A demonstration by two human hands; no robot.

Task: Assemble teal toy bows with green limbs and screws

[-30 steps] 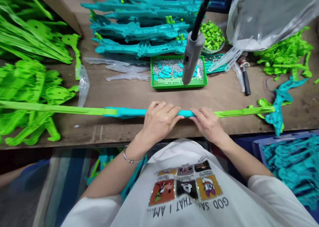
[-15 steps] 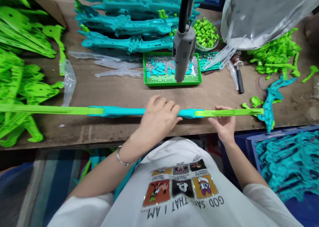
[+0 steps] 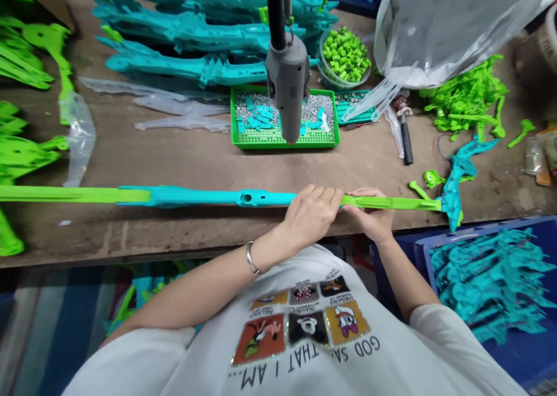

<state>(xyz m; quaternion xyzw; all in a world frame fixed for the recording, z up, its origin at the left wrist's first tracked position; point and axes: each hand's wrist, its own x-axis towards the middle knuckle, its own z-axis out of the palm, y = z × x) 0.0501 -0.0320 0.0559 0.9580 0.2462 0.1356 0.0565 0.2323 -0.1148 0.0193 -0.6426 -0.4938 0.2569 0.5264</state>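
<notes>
A long, slim plastic toy bow [image 3: 200,198], teal in the middle with green arms at both ends, lies level along the bench's front edge. My left hand [image 3: 314,213] is closed over it from above, where the teal part meets the right green arm. Just right of it, my right hand [image 3: 375,221] holds the green arm from below, thumb in front and fingers partly hidden behind. The bow's right tip meets a teal plastic piece [image 3: 455,181]. Above the bench hangs a grey electric screwdriver [image 3: 292,88], touched by neither hand.
A green tray [image 3: 285,145] holds screws and small teal pieces. Behind it are stacked teal parts [image 3: 183,68] and a tub of green bits [image 3: 346,57]. Green parts [image 3: 30,152] pile at left. A black-handled tool [image 3: 406,144] lies right; a blue crate [image 3: 429,251] holds teal parts.
My left hand has slid right along the bow from its middle to the joint, uncovering a hole in the teal part. My right hand has closed in beside it. The view has shifted right.
</notes>
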